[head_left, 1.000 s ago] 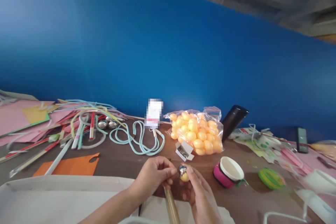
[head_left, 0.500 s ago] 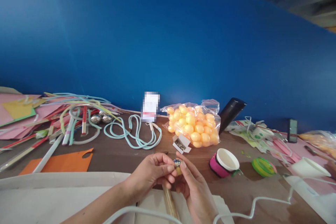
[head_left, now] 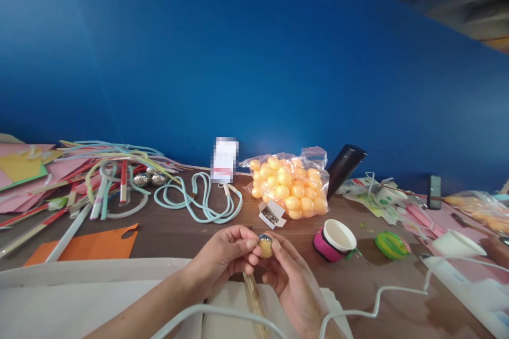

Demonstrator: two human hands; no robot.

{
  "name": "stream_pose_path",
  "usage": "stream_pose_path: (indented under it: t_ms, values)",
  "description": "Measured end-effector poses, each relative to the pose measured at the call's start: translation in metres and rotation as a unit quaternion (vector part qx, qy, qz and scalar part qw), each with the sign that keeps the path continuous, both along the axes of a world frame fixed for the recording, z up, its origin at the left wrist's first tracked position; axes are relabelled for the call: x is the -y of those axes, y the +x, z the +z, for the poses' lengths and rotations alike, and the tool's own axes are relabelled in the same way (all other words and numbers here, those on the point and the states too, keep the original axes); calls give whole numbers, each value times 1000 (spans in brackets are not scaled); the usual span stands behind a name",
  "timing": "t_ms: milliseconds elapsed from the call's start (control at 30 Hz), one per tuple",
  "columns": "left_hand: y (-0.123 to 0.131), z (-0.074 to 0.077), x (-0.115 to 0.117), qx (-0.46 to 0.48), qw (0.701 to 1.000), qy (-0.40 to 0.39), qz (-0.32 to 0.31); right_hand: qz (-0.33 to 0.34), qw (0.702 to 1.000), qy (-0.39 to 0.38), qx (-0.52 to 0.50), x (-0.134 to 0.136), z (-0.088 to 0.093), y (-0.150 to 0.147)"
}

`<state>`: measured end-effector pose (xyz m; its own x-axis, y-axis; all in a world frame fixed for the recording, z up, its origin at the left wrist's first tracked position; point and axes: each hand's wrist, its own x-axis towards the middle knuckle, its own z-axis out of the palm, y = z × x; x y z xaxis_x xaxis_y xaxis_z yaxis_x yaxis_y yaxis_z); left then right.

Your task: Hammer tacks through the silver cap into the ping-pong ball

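Between my two hands is a small round piece (head_left: 265, 246), shiny silver along its top and dull yellow on the side facing me. The fingertips of my left hand (head_left: 233, 251) pinch it from the left. My right hand (head_left: 292, 270) grips it from the right with thumb and fingers. Below my hands lies a bundle of thin tan sticks (head_left: 254, 299), partly covered by them. Just beyond my fingers stands a small open white box (head_left: 271, 215) with tiny metal pieces inside. Behind it rests a clear bag of orange balls (head_left: 292, 188).
A pink-wrapped cup (head_left: 336, 242) and a green-yellow lid (head_left: 392, 245) stand on the right. Light blue cord (head_left: 202, 217) loops at centre-left. Tubes, silver balls (head_left: 142, 179) and orange paper (head_left: 85, 246) lie on the left. A white wire (head_left: 377, 296) crosses the front. A blue wall rises behind.
The small round piece has been turned, so more of its yellow side faces me and less silver shows. My hands stay close together. The view has shifted slightly.
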<state>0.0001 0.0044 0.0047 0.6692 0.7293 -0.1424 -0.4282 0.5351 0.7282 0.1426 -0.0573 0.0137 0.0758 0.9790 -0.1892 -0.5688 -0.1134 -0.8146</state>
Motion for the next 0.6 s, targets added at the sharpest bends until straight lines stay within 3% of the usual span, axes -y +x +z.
stream_pose_path:
  t_ms: [600]
  values:
    - [2, 3, 4, -23, 999, 27, -5, 7, 998, 28, 64, 1, -7, 7]
